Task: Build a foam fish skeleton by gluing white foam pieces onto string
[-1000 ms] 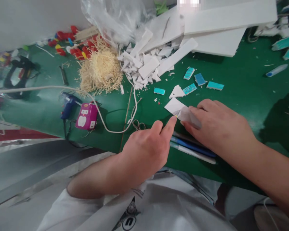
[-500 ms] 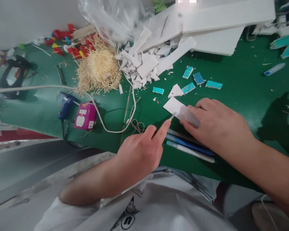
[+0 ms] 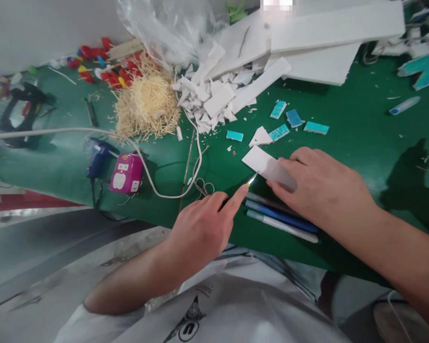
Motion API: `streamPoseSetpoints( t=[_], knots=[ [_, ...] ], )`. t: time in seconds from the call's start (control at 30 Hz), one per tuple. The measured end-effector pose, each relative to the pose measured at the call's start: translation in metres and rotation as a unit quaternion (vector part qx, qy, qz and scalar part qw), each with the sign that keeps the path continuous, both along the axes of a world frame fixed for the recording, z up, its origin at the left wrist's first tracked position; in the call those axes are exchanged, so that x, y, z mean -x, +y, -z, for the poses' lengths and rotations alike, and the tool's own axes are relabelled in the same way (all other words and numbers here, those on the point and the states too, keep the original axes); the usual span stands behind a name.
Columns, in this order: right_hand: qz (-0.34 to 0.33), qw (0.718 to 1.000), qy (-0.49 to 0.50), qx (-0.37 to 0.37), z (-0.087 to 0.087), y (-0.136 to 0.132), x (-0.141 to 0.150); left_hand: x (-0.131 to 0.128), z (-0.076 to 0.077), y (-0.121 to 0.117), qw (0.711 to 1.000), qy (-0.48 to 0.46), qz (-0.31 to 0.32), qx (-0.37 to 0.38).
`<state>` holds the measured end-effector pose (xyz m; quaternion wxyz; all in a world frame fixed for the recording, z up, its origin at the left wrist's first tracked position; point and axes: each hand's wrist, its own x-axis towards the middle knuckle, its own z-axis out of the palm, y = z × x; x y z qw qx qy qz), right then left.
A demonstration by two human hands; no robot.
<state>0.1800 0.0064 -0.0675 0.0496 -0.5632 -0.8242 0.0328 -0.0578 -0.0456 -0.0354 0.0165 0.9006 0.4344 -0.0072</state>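
My left hand [image 3: 203,228] is closed around a small craft knife [image 3: 252,179], index finger stretched along it. The blade tip sits just off the near corner of a white foam piece [image 3: 254,158] lying on the green table [image 3: 361,128]. My right hand [image 3: 323,188] rests palm down with its fingers pressing a translucent ruler [image 3: 282,175] flat across that piece. The hand hides most of the ruler.
Several pens [image 3: 282,220] lie under my right wrist, and small scissors [image 3: 203,186] sit beside my left hand. Farther off are a pink power strip [image 3: 127,172], a blue glue gun [image 3: 98,157], a straw pile [image 3: 148,105], white foam scraps [image 3: 214,97], teal pieces [image 3: 293,118] and white boards [image 3: 325,38].
My left hand has pulled the knife back toward me along the ruler's edge, from on the white piece to just past its near corner. My right hand stays put.
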Motion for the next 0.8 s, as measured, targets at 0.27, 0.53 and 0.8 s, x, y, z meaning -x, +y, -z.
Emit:
streamPoseSetpoints(
  t=[0.27,0.53,0.8],
  knots=[
    [0.002,0.996,0.043,-0.084,-0.006,-0.002,0.004,0.005,0.010,-0.003,0.990,-0.139,-0.020,-0.001],
    [0.062,0.984,0.072,-0.150,-0.008,0.003,-0.006,0.011,0.015,-0.006,0.977,-0.183,-0.043,-0.102],
    [-0.107,0.935,0.094,-0.323,-0.006,0.013,-0.019,0.025,0.025,0.035,0.992,-0.065,-0.006,-0.112]
  ],
)
